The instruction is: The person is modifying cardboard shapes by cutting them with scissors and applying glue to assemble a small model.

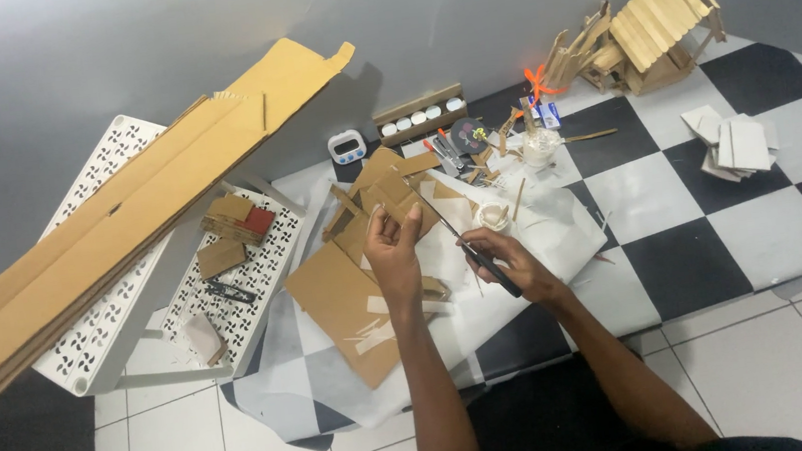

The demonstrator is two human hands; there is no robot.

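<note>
A black-and-white checkered mat (pixel 683 224) lies on a pale tiled floor against a grey wall, strewn with cardboard scraps; a stick-built model house (pixel 653 30) stands far beyond the fingers, and a long folded cardboard sheet (pixel 119 227) rests on a white perforated rack (pixel 110 319) off to the left. The left hand (pixel 394 251) is raised, palm turned away, its fingers pinching a small cardboard piece (pixel 396 198) held upright above them. The right hand (pixel 511 261) is clenched around a black-handled craft knife (pixel 469 248), whose long axis runs diagonally, the blade pointing up-left toward the left fingertips. Both forearms reach in from below.
</note>
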